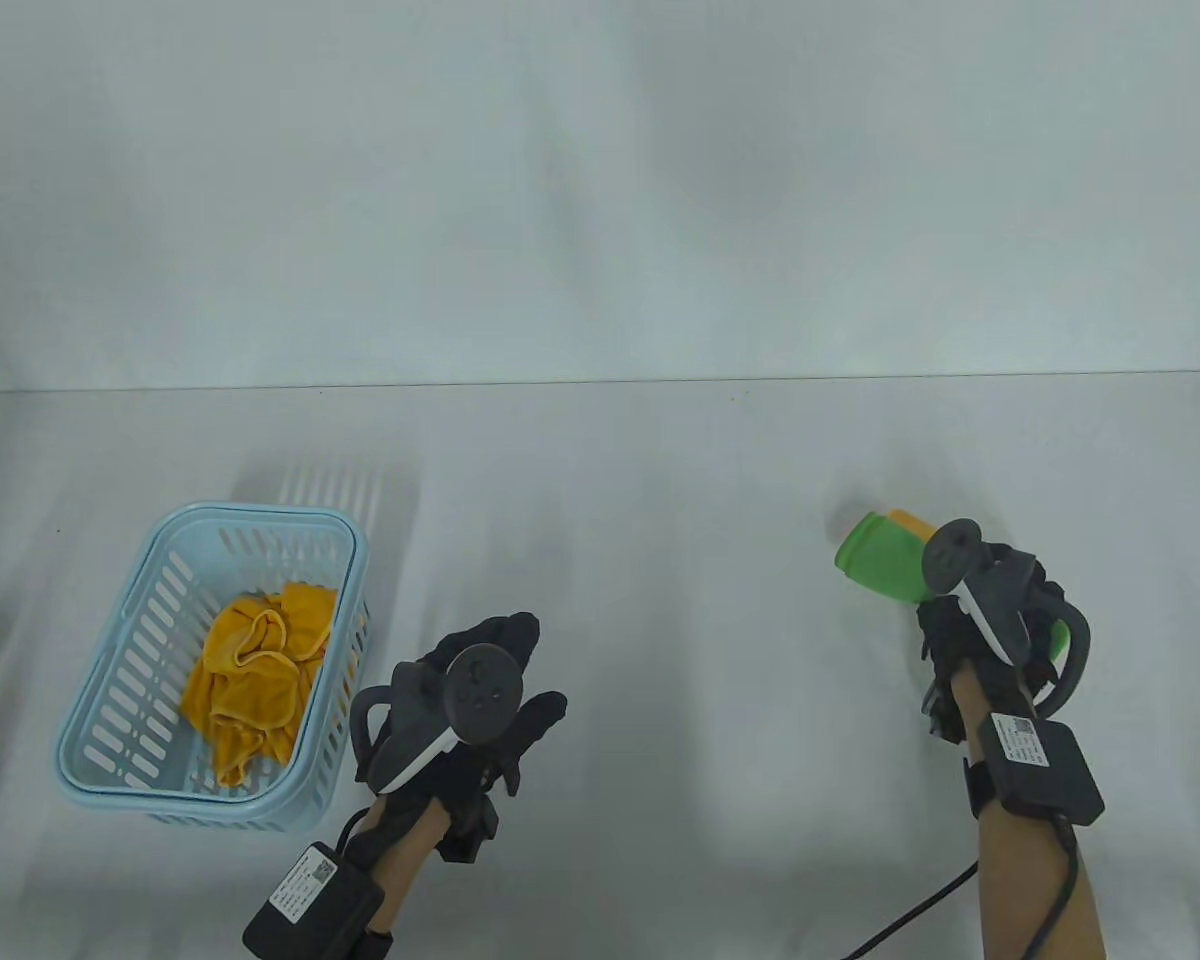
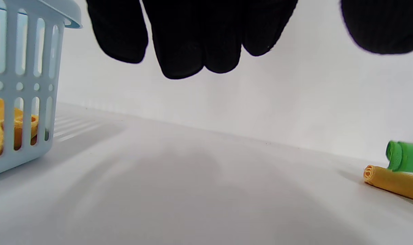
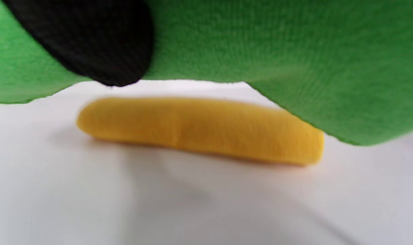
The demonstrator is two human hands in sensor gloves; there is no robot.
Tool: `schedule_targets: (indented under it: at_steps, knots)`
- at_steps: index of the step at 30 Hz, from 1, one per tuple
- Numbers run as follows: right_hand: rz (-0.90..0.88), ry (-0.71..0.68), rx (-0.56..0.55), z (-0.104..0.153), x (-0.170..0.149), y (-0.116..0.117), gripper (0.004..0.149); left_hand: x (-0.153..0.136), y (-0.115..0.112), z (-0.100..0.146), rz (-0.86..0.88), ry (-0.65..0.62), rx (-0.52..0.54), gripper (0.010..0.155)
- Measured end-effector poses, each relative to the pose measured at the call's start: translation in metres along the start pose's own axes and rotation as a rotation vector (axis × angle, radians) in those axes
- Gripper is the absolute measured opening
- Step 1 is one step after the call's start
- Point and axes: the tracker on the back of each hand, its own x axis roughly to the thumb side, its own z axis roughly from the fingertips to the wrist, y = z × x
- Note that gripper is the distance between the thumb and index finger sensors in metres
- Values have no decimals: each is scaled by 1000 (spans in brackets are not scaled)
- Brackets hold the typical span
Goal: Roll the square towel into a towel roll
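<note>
On the right side of the table (image 1: 660,480), the right hand (image 1: 990,620) reached forward with its forearm rising from the bottom edge, gripping a rolled green towel (image 1: 880,556) that stuck out to the upper left past the tracker. From the right wrist view the green roll hung above the surface with a gloved fingertip (image 3: 90,41) pressed against it, and a rolled yellow towel (image 3: 199,129) lay on the table just beyond. Left of centre, the left hand (image 1: 480,700) hovered palm down, fingers (image 2: 182,41) loosely spread and holding nothing. Beside it stood a light blue basket (image 1: 110,720) containing a crumpled yellow towel (image 1: 255,680).
</note>
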Motion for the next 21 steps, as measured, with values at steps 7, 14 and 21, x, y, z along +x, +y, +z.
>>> schedule_targets:
  at_steps: [7, 14, 21]
  knots:
    - [54, -33, 41, -4, 7, 34, 64, 3, -4, -1, -13, -7, -20, 83]
    - [158, -17, 80, -4, 8, 42, 72, 3, -4, -2, -21, -9, -22, 83]
    - [182, -14, 102, 1, 3, 37, 84, 3, -5, -2, -18, -12, -27, 82]
